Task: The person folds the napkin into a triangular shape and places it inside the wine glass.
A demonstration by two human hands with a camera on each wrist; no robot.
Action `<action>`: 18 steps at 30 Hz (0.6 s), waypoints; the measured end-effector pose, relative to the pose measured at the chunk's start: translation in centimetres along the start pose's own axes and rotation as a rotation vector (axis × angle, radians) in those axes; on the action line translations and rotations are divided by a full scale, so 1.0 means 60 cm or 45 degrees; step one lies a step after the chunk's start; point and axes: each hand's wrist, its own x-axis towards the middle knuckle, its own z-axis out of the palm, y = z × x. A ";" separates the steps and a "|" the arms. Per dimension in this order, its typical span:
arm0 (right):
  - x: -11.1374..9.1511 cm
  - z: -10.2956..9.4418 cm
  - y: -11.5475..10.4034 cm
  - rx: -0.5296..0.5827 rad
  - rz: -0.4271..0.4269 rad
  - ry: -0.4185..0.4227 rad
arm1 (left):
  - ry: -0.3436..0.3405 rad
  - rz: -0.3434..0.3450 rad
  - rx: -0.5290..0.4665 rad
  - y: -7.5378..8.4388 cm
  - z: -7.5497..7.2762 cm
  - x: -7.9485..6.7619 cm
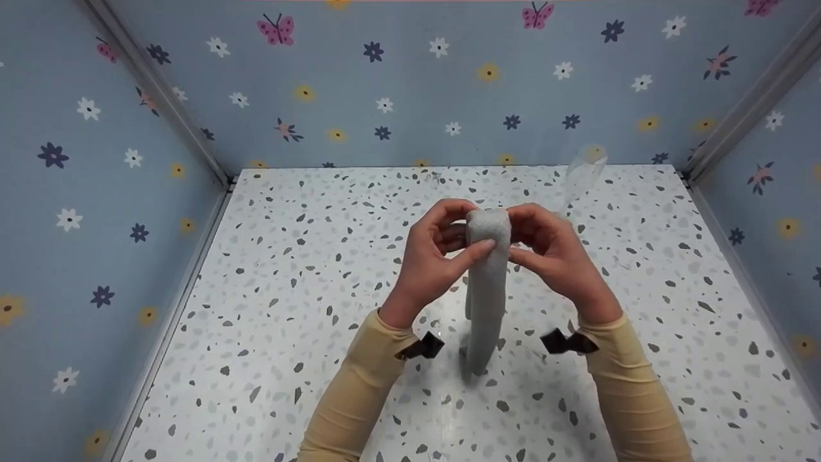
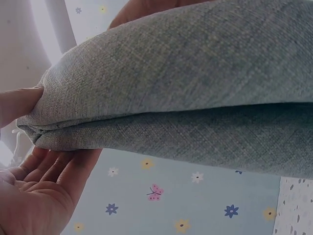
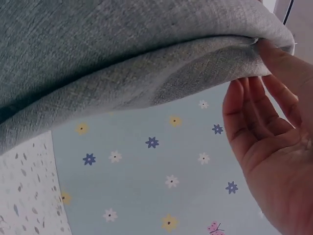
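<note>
A grey woven cloth (image 1: 489, 289), folded over into a long narrow shape, hangs between both hands above the table. Its lower end reaches down toward the speckled top. With the thumb across its near face, the left hand (image 1: 436, 256) pinches the upper end from the left. From the other side the right hand (image 1: 555, 253) grips the same end between thumb and fingers. In the left wrist view the folded cloth (image 2: 171, 68) shows a dark slit between two layers. The right wrist view has the thumb tucked at the fold of the cloth (image 3: 210, 71).
A clear plastic piece (image 1: 585, 172) stands at the back right of the white speckled table (image 1: 308, 289), near the back wall. Blue flower-patterned panels (image 1: 417, 83) close in the back and both sides. Small black mounts sit at both wrists.
</note>
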 end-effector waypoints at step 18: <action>-0.005 0.029 0.023 -0.217 0.087 0.047 | 0.006 -0.010 0.004 0.021 0.004 -0.002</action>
